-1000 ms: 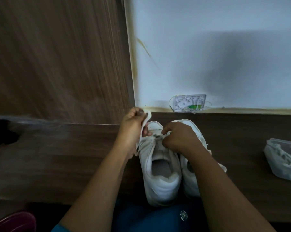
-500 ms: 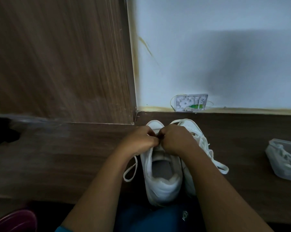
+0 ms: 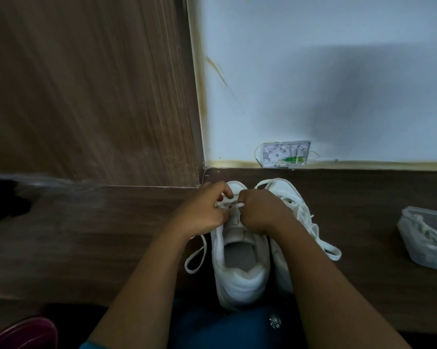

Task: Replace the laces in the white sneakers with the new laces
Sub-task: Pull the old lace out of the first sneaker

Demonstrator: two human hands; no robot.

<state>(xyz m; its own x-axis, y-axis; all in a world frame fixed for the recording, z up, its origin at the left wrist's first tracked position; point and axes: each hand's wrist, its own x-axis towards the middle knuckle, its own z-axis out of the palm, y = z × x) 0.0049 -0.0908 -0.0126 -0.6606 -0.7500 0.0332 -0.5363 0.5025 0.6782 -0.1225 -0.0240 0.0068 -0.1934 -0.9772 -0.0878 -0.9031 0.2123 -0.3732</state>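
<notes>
1. Both grips have moved a little apart since half a second ago: the left grip (image 3: 204, 210) and the right grip (image 3: 260, 210) were touching, and now a short piece of white lace (image 3: 233, 205) shows between them.
2. Each grip is curled and pinches this lace over the tongue of the sneaker (image 3: 240, 280) in the lower middle of the frame.
3. One loop of the lace lies on the desk (image 3: 86, 235), left of this sneaker.
4. The second sneaker (image 3: 285, 190) stands just beside it, on its right.
5. A clear bag (image 3: 426, 238) with laces lies at the right edge.
</notes>
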